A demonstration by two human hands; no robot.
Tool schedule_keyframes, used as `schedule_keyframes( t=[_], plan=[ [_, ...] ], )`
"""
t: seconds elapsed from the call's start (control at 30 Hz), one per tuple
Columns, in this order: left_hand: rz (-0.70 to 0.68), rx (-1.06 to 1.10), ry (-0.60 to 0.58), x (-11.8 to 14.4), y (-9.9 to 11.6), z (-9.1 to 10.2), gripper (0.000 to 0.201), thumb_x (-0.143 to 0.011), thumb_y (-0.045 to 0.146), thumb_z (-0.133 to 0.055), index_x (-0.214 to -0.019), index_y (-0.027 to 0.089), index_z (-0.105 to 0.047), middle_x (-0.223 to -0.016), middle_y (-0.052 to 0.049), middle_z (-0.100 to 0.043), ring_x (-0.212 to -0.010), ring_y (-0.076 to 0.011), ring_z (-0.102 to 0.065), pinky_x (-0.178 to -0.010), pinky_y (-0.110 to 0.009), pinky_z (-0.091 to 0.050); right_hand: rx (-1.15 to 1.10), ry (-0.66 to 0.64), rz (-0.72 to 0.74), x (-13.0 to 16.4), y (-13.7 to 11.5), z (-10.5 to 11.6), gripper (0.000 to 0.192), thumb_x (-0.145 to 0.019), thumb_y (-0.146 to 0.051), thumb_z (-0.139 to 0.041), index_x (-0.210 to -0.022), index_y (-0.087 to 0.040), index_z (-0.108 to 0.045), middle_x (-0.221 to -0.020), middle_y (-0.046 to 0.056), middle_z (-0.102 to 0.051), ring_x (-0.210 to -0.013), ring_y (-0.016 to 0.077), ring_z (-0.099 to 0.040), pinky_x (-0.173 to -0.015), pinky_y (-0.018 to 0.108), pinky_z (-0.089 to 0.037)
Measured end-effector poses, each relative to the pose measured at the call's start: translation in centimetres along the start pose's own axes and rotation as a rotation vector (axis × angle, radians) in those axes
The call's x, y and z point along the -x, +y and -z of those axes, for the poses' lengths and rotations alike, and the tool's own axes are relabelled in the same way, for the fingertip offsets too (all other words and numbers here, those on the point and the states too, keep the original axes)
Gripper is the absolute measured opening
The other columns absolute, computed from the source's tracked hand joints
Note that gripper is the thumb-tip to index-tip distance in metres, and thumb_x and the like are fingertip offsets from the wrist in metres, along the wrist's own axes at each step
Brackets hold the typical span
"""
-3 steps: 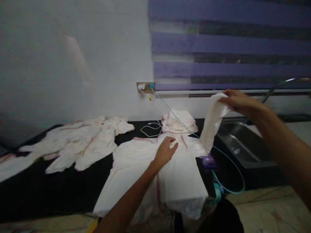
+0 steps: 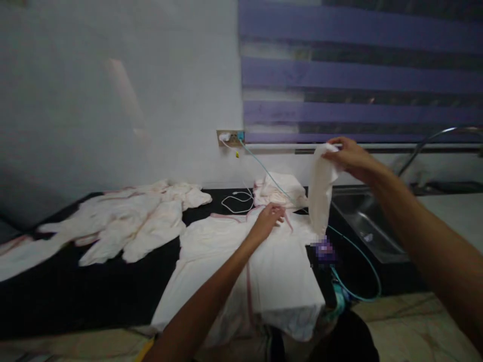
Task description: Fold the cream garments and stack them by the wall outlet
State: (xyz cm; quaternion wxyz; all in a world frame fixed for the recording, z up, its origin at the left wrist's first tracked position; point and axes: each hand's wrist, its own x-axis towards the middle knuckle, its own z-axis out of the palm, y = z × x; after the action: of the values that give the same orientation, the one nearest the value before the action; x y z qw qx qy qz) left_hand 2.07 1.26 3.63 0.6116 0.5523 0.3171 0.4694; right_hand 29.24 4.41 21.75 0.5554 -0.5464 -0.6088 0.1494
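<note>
Garment [image 2: 264, 266], white with pink trim, is lying spread on the dark bench [image 2: 94, 296]. Its sleeve [image 2: 320, 193] is hanging from the right hand [image 2: 349, 156], whose fingers are pinching the cuff above the sink [image 2: 372, 226]. Left hand [image 2: 268, 217] is resting on the collar area, fingers loosely curled, pressing the cloth.

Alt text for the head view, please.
Right hand lifts a sleeve of a white garment spread on a dark counter; left hand presses near its collar. More garments lie left, sink right.
</note>
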Motion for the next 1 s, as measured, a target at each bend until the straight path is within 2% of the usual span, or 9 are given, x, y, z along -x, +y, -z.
schedule_keyframes(
  t=[0.13,0.27,0.33,0.4,0.53,0.6,0.77,0.9,1.0],
  plan=[
    [0.017,0.282,-0.127,-1.4,3.7,-1.3,0.05,-0.085,0.063,-0.067,-0.11,0.02,-0.063,-0.112,-0.011,-0.069,-0.094,-0.0222,-0.07,-0.085,-0.042,-0.06,-0.018,-0.014,-0.023,1.7,-3.4,-7.8,0.049,-0.067,-0.015,-0.075,-0.113,-0.018,-0.057,-0.082,-0.003,-0.061,-0.069,0.0144,-0.056,-0.063,0.026,-0.044],
    [0.155,0.671,-0.205,-0.8,5.9,0.4,0.062,-0.087,0.075,-0.055,-0.112,0.019,-0.066,-0.104,-0.011,-0.072,-0.09,-0.0274,-0.07,-0.086,-0.056,-0.06,-0.013,-0.141,0.025,5.9,-5.7,-15.9,0.049,-0.075,-0.017,-0.069,-0.12,-0.019,-0.052,-0.089,-0.002,-0.062,-0.072,0.0163,-0.059,-0.069,0.029,-0.048],
    [0.14,0.758,-0.161,-0.1,6.2,2.5,0.063,-0.087,0.076,-0.055,-0.113,0.02,-0.067,-0.106,-0.01,-0.074,-0.094,-0.0287,-0.072,-0.086,-0.053,-0.061,-0.033,-0.193,0.103,8.7,-6.2,-19.4,0.047,-0.08,-0.022,-0.067,-0.124,-0.02,-0.05,-0.095,0.001,-0.065,-0.079,0.0182,-0.063,-0.076,0.032,-0.051],
    [0.065,0.806,-0.065,0.8,6.1,5.1,0.059,-0.085,0.074,-0.06,-0.106,0.02,-0.069,-0.103,-0.008,-0.075,-0.095,-0.0256,-0.072,-0.086,-0.043,-0.06,-0.052,-0.239,0.125,11.5,-6.2,-22.5,0.049,-0.087,-0.03,-0.065,-0.131,-0.021,-0.047,-0.099,0.003,-0.067,-0.082,0.0195,-0.066,-0.08,0.034,-0.053],
    [-0.012,0.588,0.207,2.7,4.9,10.1,0.049,-0.079,0.065,-0.074,-0.088,0.017,-0.069,-0.085,-0.004,-0.073,-0.087,-0.0185,-0.072,-0.082,-0.028,-0.058,-0.084,-0.304,0.188,16.7,-5.6,-27.1,0.049,-0.087,-0.023,-0.062,-0.133,-0.019,-0.047,-0.112,0.01,-0.069,-0.098,0.0225,-0.069,-0.091,0.039,-0.054],
    [0.012,0.446,0.289,3.7,3.9,12.0,0.042,-0.075,0.055,-0.081,-0.088,0.016,-0.069,-0.084,-0.004,-0.072,-0.087,-0.018,-0.072,-0.082,-0.026,-0.058,-0.128,-0.297,0.225,18.9,-4.9,-28.8,0.046,-0.087,-0.019,-0.058,-0.132,-0.018,-0.048,-0.12,0.013,-0.068,-0.109,0.0239,-0.067,-0.098,0.041,-0.054],
    [0.122,0.292,0.347,5.6,1.9,15.8,0.035,-0.065,0.035,-0.091,-0.084,0.018,-0.067,-0.08,-0.004,-0.07,-0.085,-0.0215,-0.071,-0.079,-0.033,-0.062,-0.234,-0.265,0.184,23.2,-1.9,-30.9,0.045,-0.089,-0.02,-0.055,-0.134,-0.018,-0.049,-0.127,0.013,-0.065,-0.117,0.0229,-0.065,-0.101,0.04,-0.055],
    [0.231,0.12,0.42,7.1,0.8,19.4,0.043,-0.058,0.03,-0.094,-0.084,0.021,-0.061,-0.081,-0.001,-0.067,-0.08,-0.0214,-0.068,-0.073,-0.041,-0.065,-0.034,-0.27,0.254,24.7,1.9,-29.9,0.035,-0.09,-0.02,-0.053,-0.125,-0.017,-0.057,-0.124,0.013,-0.065,-0.121,0.0246,-0.061,-0.109,0.042,-0.05],
    [0.288,-0.071,0.49,8.0,-0.1,22.0,0.04,-0.06,0.029,-0.09,-0.085,0.02,-0.06,-0.076,0.002,-0.064,-0.07,-0.0177,-0.064,-0.063,-0.036,-0.062,0.211,-0.309,0.246,24.3,5.3,-27.6,0.034,-0.092,-0.018,-0.049,-0.123,-0.013,-0.06,-0.124,0.016,-0.063,-0.121,0.0261,-0.058,-0.109,0.041,-0.048]
  ],
)
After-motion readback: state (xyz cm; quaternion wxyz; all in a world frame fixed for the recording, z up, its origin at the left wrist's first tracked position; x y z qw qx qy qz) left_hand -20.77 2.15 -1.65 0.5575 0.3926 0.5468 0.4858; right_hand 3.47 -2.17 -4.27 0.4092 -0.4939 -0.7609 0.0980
